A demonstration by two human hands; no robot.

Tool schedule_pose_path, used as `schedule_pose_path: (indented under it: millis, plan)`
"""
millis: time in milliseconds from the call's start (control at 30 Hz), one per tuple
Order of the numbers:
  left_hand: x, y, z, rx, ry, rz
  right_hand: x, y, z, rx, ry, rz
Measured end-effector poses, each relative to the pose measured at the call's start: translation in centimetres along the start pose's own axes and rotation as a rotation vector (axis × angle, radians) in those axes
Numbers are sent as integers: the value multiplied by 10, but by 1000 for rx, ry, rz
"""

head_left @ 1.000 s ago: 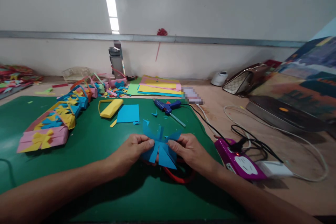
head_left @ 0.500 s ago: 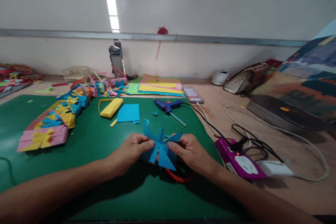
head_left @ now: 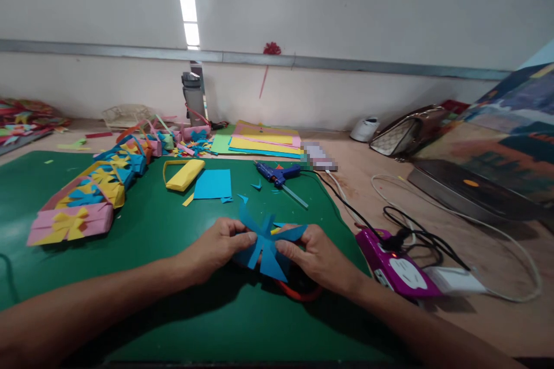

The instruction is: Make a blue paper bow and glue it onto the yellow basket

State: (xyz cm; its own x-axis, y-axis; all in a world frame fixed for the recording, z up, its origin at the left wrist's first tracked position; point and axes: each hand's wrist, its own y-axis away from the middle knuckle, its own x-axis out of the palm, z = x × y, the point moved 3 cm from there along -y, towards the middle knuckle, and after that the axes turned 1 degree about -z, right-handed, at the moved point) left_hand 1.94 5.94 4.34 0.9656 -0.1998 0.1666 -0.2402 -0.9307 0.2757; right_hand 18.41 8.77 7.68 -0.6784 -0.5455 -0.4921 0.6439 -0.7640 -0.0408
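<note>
One blue paper cutout [head_left: 265, 240], pinched at opposite sides by left hand [head_left: 220, 247] and right hand [head_left: 321, 256], likely to steady its splayed flaps.

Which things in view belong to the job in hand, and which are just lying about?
Likely the job:
blue cut-out, pinched by left hand and right hand
blue square
glue gun
paper stack
yellow basket

Probably just lying about:
bottle
handbag
dark case

Can't tell: red loop under the right hand.
</note>
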Motion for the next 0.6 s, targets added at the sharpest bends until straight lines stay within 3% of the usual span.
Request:
schedule_pose_path:
  millis: [300, 600]
  plan:
    - [-10, -1, -2, 41, -27, -27, 1, -3, -3, 41, 52, 19]
    - [-6, -2, -3, 39, 10, -9, 0, -3, -1, 9, 60, -89]
